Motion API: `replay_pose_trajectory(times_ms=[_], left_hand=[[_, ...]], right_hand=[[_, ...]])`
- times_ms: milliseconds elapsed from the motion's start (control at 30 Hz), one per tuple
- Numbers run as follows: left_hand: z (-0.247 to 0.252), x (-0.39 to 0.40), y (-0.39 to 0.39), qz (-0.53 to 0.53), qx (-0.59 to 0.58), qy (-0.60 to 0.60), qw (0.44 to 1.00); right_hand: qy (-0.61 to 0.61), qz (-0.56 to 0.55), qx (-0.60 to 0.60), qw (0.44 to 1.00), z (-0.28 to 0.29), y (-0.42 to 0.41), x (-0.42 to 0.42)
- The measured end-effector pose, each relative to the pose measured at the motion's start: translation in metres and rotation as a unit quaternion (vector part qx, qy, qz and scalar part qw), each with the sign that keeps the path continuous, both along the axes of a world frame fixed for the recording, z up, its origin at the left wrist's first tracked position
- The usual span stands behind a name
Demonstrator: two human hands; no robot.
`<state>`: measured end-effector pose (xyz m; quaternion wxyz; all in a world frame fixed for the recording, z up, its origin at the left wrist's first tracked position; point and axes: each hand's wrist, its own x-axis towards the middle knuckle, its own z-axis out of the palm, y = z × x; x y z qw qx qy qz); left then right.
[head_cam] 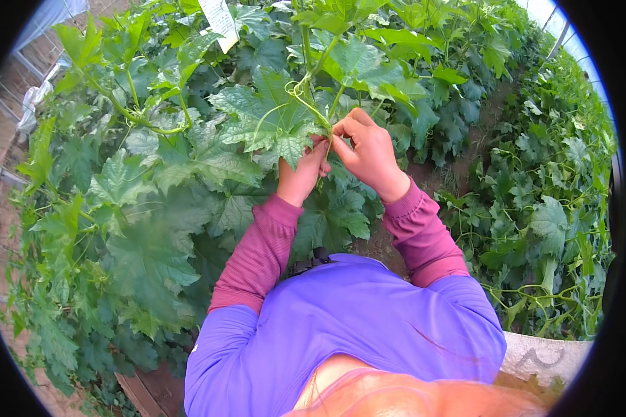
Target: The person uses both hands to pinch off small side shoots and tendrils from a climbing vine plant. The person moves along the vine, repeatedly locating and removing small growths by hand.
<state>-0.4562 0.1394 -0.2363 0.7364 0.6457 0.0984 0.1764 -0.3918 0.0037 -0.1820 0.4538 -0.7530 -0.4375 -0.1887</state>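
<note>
Both hands meet at a green vine stem (321, 119) with curly tendrils, in the upper middle of the head view. My left hand (305, 169) is partly hidden by a lobed leaf (271, 117), its fingertips closed on the stem just below a joint. From the right, my right hand (368, 151) pinches the same spot between thumb and forefinger. A thin strand hangs down between the hands. Above them the stem rises to bright green young leaves (357, 60).
Dense lobed foliage (151, 260) fills the left side. Another leafy row (548, 224) stands right, beyond a strip of bare soil (454, 161). A printed paper tag (220, 22) hangs at the top. A pale surface (545, 357) lies at lower right, a wooden board (138, 393) at lower left.
</note>
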Motion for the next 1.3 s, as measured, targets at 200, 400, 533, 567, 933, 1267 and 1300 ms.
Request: replay_pose_trajectory(times_ms=[200, 400, 533, 567, 933, 1267, 1300], left_hand=[[0.006, 0.000, 0.004, -0.002, 0.011, -0.002, 1.000], [0.000, -0.002, 0.010, -0.022, 0.036, 0.010, 0.999], [-0.020, 0.000, 0.010, -0.036, -0.086, -0.062, 0.994], [-0.014, -0.007, 0.014, -0.037, 0.015, 0.058, 0.998], [0.030, -0.027, 0.006, 0.015, 0.128, -0.010, 0.992], [0.096, -0.030, 0.026, 0.062, 0.370, -0.233, 0.897], [0.099, -0.032, 0.025, 0.057, 0.373, -0.228, 0.898]], right_hand=[[-0.079, 0.054, -0.124, 0.988, -0.009, -0.026, -0.017], [0.034, 0.307, -0.542, 0.781, -0.045, -0.050, -0.040], [0.132, 0.309, -0.104, 0.936, 0.030, -0.024, -0.033], [0.235, 0.220, -0.043, 0.946, 0.049, -0.011, -0.034], [0.304, 0.211, 0.055, 0.927, 0.029, 0.025, 0.017], [0.258, 0.260, 0.058, 0.929, 0.028, 0.013, 0.010], [0.259, 0.268, 0.055, 0.926, 0.028, 0.011, 0.011]])
